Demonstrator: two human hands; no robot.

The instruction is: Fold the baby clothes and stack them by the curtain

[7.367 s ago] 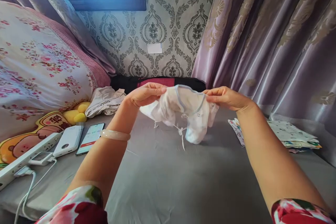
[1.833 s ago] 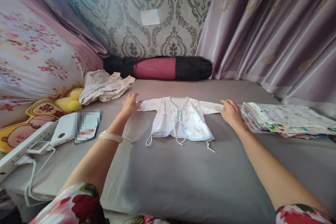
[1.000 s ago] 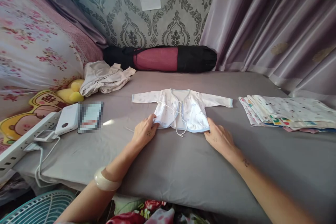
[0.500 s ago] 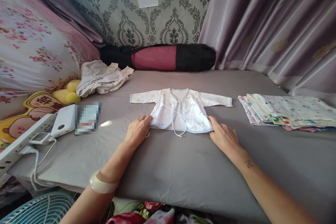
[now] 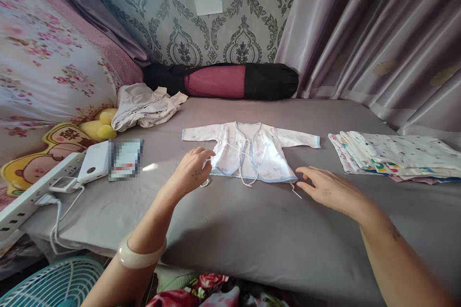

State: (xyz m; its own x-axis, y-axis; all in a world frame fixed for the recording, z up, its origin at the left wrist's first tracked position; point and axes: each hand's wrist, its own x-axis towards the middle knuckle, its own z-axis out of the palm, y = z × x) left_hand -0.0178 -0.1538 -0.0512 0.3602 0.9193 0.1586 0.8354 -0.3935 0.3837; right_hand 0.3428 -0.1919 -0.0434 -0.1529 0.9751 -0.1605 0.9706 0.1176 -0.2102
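A small white baby shirt (image 5: 252,151) with pale blue trim lies spread flat on the grey bed sheet (image 5: 245,230), sleeves out to both sides. My left hand (image 5: 190,170) is at the shirt's lower left corner, its fingers pinched on a white tie string there. My right hand (image 5: 326,187) hovers flat with fingers stretched out just off the lower right corner, beside another loose tie string (image 5: 296,192), holding nothing.
A stack of folded printed cloths (image 5: 396,158) lies to the right. A crumpled beige garment (image 5: 144,105), a black and red roll bag (image 5: 223,80), a power bank (image 5: 95,167), a phone (image 5: 125,158), a power strip (image 5: 32,192) and a fan (image 5: 54,288) are around.
Since a second ago my left hand has lifted from the hem and pinched the left tie string. My right hand has slid right, off the hem.
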